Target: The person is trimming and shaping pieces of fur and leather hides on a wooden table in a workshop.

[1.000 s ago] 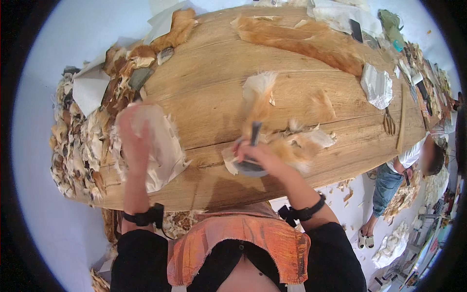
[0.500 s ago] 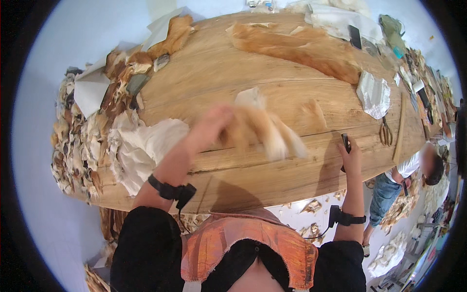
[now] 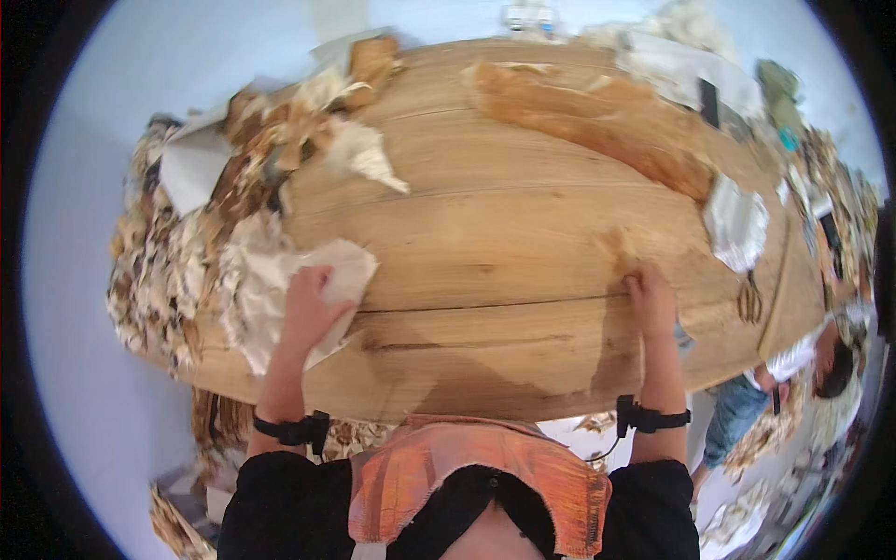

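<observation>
My left hand (image 3: 315,303) is over the right part of a pale, cream-white pelt (image 3: 252,303) on the left of the table; its thumb stands apart from the curled fingers, and nothing shows between them. My right hand (image 3: 652,291) is closed at the right, its fingertips beside a small scrap of orange fur (image 3: 613,248). A greyish sliver (image 3: 684,340) shows next to its wrist, probably part of the slim dark tool seen earlier in this hand; the rest is hidden. A white and tan fur piece (image 3: 366,154) lies against the pile at the far left.
A long orange pelt (image 3: 597,117) lies along the back of the wooden table (image 3: 467,233). Pelt scraps (image 3: 163,266) are heaped at the left edge. Scissors (image 3: 749,301) and a silvery-white packet (image 3: 736,224) lie on the right. Another person (image 3: 747,411) is beyond the right edge.
The fur piece has left my left hand and lies at the far left pile. My left hand has moved left and nearer, onto the pale pelt. My right hand has shifted slightly left and turned.
</observation>
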Action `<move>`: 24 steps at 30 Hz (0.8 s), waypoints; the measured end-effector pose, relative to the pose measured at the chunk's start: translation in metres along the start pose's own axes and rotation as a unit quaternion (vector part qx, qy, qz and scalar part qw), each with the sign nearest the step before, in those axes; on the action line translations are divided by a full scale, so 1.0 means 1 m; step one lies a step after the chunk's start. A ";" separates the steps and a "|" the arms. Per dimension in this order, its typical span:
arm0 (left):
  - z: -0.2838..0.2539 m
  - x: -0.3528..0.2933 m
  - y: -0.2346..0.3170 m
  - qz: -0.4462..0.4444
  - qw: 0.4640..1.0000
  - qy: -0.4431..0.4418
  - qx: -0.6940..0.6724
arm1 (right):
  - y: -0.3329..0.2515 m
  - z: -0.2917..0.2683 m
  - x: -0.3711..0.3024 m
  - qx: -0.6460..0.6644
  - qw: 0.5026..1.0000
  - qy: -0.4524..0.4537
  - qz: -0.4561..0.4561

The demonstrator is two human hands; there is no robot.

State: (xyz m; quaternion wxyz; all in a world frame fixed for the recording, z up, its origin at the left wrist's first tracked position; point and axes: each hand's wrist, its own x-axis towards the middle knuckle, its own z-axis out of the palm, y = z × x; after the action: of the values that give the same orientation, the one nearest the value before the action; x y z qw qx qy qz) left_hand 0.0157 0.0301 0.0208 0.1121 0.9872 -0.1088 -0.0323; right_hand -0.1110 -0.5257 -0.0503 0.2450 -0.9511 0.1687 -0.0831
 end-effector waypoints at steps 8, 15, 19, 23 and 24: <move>0.015 -0.017 0.029 0.126 0.935 0.035 -0.328 | -0.081 0.015 0.067 0.261 0.953 0.138 -0.064; -0.017 -0.009 0.008 0.273 0.900 0.023 -0.339 | -0.192 0.089 -0.007 0.409 0.835 -0.364 0.061; 0.010 -0.002 -0.118 -0.136 0.980 0.127 -0.077 | -0.211 0.121 -0.035 0.314 0.909 -0.272 -0.033; 0.014 0.000 -0.168 -0.104 0.980 0.034 -0.169 | -0.217 0.113 -0.024 0.333 0.885 -0.323 0.044; 0.009 0.007 -0.171 -0.118 0.960 0.027 -0.253 | -0.214 0.110 -0.018 0.363 0.889 -0.279 0.034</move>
State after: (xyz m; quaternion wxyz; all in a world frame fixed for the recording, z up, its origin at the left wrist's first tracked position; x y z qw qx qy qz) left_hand 0.0570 0.1896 -0.0270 0.3567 0.9329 0.0231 -0.0451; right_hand -0.0408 -0.2949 -0.0408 0.6124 -0.7738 0.0842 0.1383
